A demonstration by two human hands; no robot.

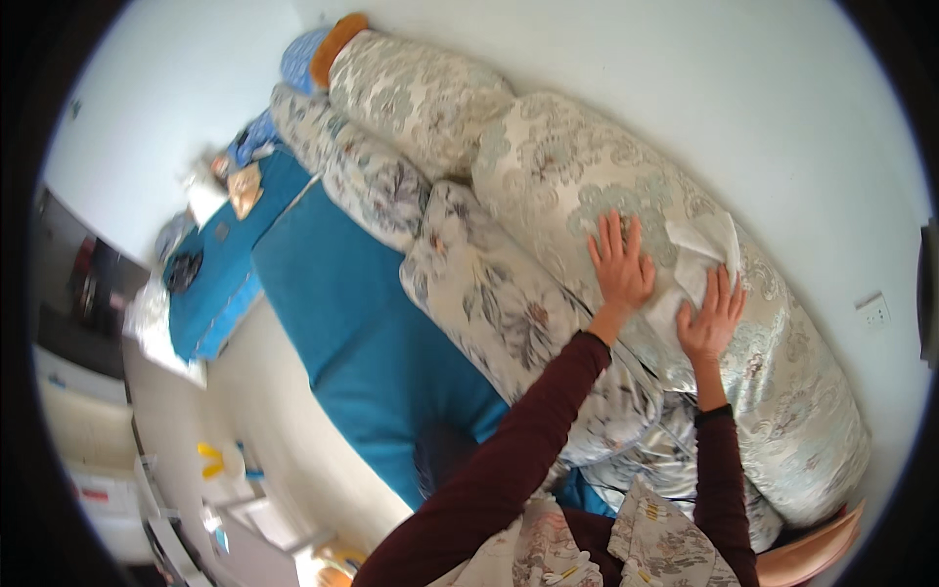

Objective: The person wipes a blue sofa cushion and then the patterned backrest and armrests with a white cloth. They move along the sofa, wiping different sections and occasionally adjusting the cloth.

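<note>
A large sofa back cushion (pixel 550 147), covered in pale brocade with raised floral scrolls, leans along the wall. My left hand (pixel 622 271) lies flat on it, fingers spread, just left of a crumpled white cloth or tissue (pixel 697 249). My right hand (pixel 711 319) rests palm down over the cloth's right edge with its fingers extended. Part of the cloth is hidden beneath that hand. In front of the brocade cushion lies a smaller cream cushion (pixel 506 308) with grey flowers, below my left hand.
The blue sofa seat (pixel 352 293) extends leftward, bearing a paper packet (pixel 246 189) and a dark bundle (pixel 185 271). Another brocade cushion (pixel 418 95) stands farther back. A wall socket (pixel 873 312) is at right. A small stool with yellow parts (pixel 211 461) stands on the pale floor.
</note>
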